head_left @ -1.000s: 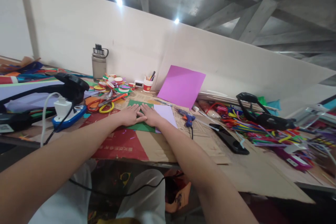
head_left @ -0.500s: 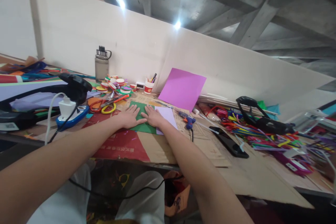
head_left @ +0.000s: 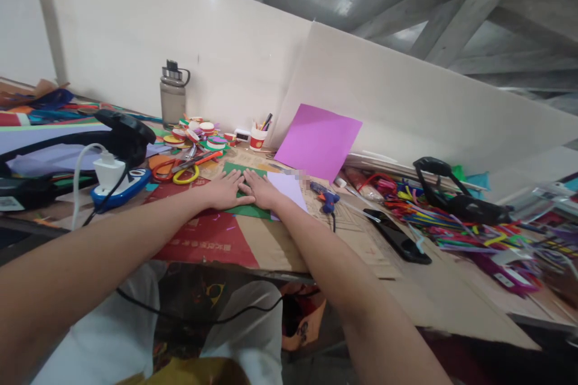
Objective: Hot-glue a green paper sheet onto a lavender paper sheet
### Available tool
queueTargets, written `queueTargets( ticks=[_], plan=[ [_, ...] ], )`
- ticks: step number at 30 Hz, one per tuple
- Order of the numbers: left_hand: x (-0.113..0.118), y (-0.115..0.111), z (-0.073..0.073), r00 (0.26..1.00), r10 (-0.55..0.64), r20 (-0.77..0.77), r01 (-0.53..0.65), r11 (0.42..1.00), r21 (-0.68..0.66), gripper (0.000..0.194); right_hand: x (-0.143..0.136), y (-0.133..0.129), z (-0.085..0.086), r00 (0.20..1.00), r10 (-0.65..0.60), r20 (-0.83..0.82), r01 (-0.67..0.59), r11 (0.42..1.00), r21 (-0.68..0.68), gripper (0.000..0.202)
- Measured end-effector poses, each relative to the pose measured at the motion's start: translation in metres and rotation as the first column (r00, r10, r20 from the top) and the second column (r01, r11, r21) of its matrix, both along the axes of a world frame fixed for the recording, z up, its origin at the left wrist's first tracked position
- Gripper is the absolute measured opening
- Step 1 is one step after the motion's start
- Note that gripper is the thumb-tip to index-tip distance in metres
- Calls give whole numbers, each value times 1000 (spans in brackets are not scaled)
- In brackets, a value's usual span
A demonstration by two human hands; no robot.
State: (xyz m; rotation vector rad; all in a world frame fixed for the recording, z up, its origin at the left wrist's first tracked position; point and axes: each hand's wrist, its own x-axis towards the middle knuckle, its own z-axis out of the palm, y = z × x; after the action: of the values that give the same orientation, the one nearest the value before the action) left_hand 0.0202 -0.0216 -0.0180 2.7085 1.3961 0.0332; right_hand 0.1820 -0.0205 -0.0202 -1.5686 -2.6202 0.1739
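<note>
Both hands lie flat on a green sheet of paper [head_left: 253,211] on the cardboard-covered table. My left hand [head_left: 224,189] presses on its left part, fingers stretched out. Beside it, my right hand [head_left: 261,190] rests palm down with fingers extended, the two hands close together at the thumbs. A lilac sheet [head_left: 288,187] adjoins the green one on the right, partly hidden by my right wrist. Left of my hands lie scissors with a yellow and an orange handle [head_left: 186,175]. A blue glue gun [head_left: 329,201] sits right of the lilac sheet.
A purple sheet [head_left: 318,141] leans on the wall. At the back stand a bottle [head_left: 173,99] and a pen cup [head_left: 257,138]. A power strip [head_left: 120,189] is at left. Rightward lie a black phone [head_left: 397,237] and colourful pipe cleaners [head_left: 419,216].
My hands have drawn closer together on the green paper, still flat. The camera view has tilted slightly downward, so the things on the table sit a little higher in the picture.
</note>
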Motion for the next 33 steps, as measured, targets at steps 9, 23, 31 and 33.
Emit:
queueTargets(
  ticks=[9,23,31,33],
  plan=[
    [-14,21,13,991,-135,-17,136,987,82,83,-1,3,-5,992,-121,-31,121,993,14,69],
    [-3,25,-2,1000,3,-18,-3,1000,19,95,-1,7,-10,956,-291,-20,291,957,-3,75],
    [-5,22,-3,994,80,-68,-75,995,66,91,0,8,-12,957,-286,-55,287,958,14,77],
    [-7,24,-2,995,83,-50,-80,995,66,91,0,8,-11,957,-282,-63,283,959,19,77]
  ],
)
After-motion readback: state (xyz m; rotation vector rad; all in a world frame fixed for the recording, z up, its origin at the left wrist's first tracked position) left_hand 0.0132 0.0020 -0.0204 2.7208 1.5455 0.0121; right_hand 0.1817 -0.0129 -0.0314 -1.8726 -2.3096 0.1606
